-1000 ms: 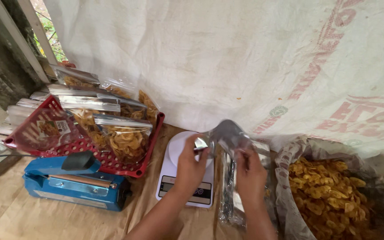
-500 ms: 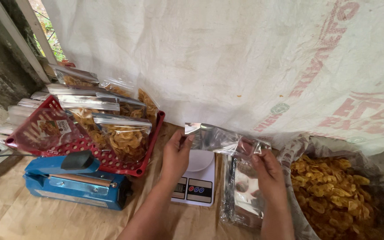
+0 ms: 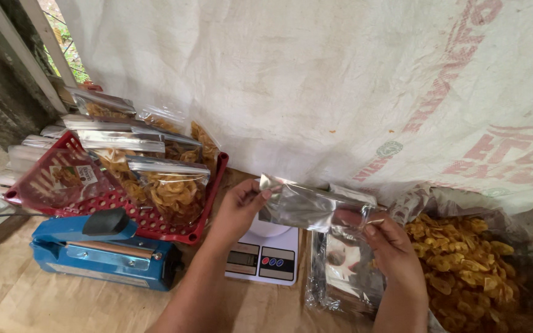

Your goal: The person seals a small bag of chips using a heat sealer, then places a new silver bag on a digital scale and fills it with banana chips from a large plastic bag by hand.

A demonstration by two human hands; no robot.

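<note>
Silvery, flat foil pouch is hanging in the air just above the white digital kitchen scale, stretched between both hands with its long axis running left to right and dipping slightly toward the right. Left hand is pinching the pouch's upper left corner between thumb and fingers, closed on the foil; right hand is gripping the lower right end, fingers curled around the crumpled edge. So the pouch is lying directly between the 2 hands — neither one is nearer, each is holding 1 end.

Below the right hand, a stack of more shiny empty pouches is lying on the brown paper-covered table, just right of the scale. Further right, a big open sack of yellow fried chips is sitting close beside the right wrist, nearer to that hand than to the left.

On the left side, a blue impulse heat sealer is resting on the table, and behind it a red perforated plastic basket is holding sealed clear bags of chips — both well apart from the pouch, on the left hand's side.
</note>
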